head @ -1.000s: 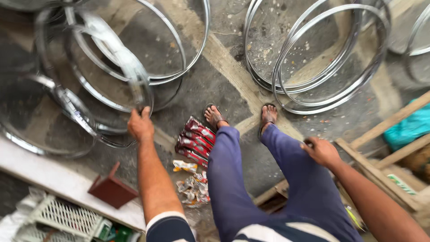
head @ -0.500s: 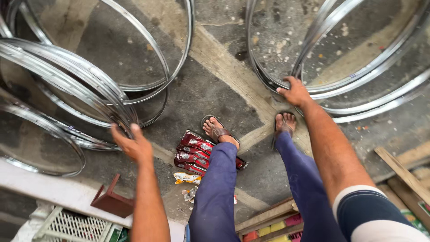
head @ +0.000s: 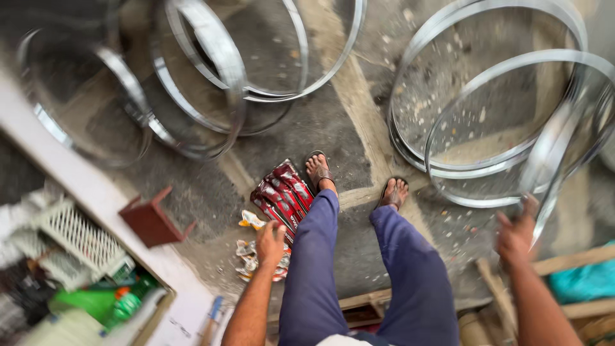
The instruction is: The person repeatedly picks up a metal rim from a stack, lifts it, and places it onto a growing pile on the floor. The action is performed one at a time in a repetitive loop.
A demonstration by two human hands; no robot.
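I stand in blue trousers and sandals on a concrete floor among shiny metal rims. My right hand (head: pixel 516 234) grips the lower edge of one tilted rim (head: pixel 556 157), which is blurred and stands up from the right pile of rims (head: pixel 442 172). My left hand (head: pixel 270 242) hangs beside my left leg with nothing in it, just above red snack packets (head: pixel 282 192) on the floor. A second pile of rims (head: pixel 214 61) lies at the upper left, well away from both hands.
A red-brown metal bracket (head: pixel 150 221) sits on a pale ledge at the left. Below it are a white plastic crate (head: pixel 77 234) and a green bottle (head: pixel 96 301). Wooden bars (head: pixel 576 259) and a teal bag (head: pixel 586 282) lie at the lower right. Crumpled wrappers (head: pixel 246 250) lie by my left foot.
My left hand let go of the left rims and dropped to my side. My right hand moved from the floor rims to the right and now holds a lifted rim. The view swung right.
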